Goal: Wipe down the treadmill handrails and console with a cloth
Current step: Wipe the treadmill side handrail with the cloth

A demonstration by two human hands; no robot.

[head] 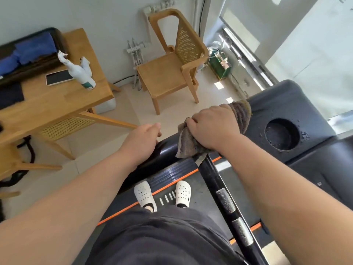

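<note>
Gripping cloth (189,143) on handrail (168,148) beside console (286,98).

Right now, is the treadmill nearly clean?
Not nearly. Nothing looks clearly finished. The right hand grips the cloth on the handrail where it meets the console. Left to do: the console, with droplets round its cup holder, and the middle bar.

The cloth (193,142) hides the handrail (167,148) under the right hand (214,127). Fingers of the left hand (143,140) dip behind the handrail, unseen. At 3 o'clock the console (282,100) runs off the edge.
</note>
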